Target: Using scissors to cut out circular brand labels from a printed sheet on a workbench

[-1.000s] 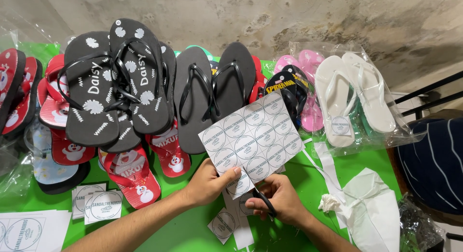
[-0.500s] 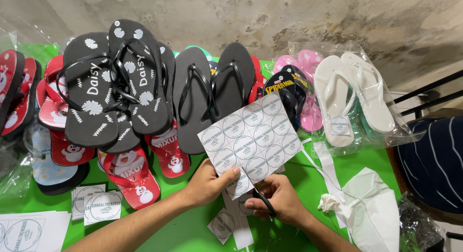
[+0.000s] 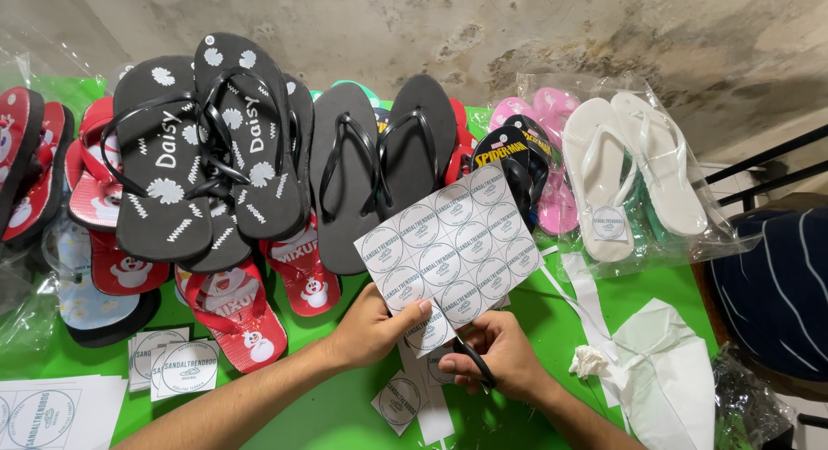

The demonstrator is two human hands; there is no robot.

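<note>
Left hand [image 3: 373, 328] pinches the near left corner of a white label sheet [image 3: 450, 246] printed with rows of round stickers; thumb on top, fingers closed beneath. Sheet held tilted above the green table [image 3: 336, 415], near centre. Right hand [image 3: 500, 357] closed around black-handled scissors [image 3: 473, 364], just beside the left hand, at the sheet's near edge; blades mostly hidden by the paper, cannot tell how far apart they are. Cut square labels [image 3: 177, 366] lie at near left; one cut label [image 3: 399, 401] below the hands. Far side: black patterned flip-flops [image 3: 203, 148], plain black pair [image 3: 379, 161], white pair in a clear bag [image 3: 634, 170]. Crumpled white paper [image 3: 660, 372] at near right.
</note>
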